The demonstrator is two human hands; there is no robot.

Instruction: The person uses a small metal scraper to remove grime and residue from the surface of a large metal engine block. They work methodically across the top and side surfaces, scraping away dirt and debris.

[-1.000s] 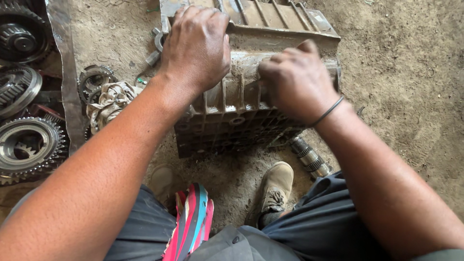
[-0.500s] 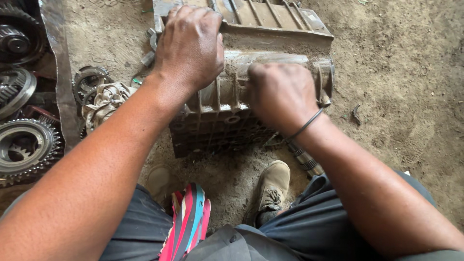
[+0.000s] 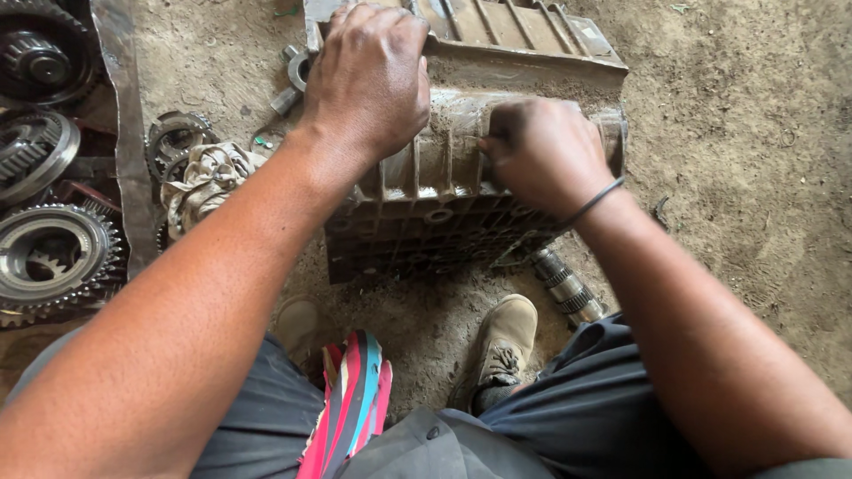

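Grey ribbed metal casing (image 3: 417, 208) on dirt floor (image 3: 737, 177); left hand (image 3: 368, 75) clasps upper edge, right hand (image 3: 541, 151) clenched on rib. Gears (image 3: 49, 253) lie loose at floor's left edge.

The housing (image 3: 444, 204) lies on the floor (image 3: 745, 160), ahead of the shoe (image 3: 501, 341). Both hands rest on the housing: left hand (image 3: 368, 75) at its far left, right hand (image 3: 541, 151) at its right. The gears (image 3: 49, 257) lie well left. A rag (image 3: 204, 182) lies between gears and housing. A shaft (image 3: 568, 288) lies at the housing's near right corner.
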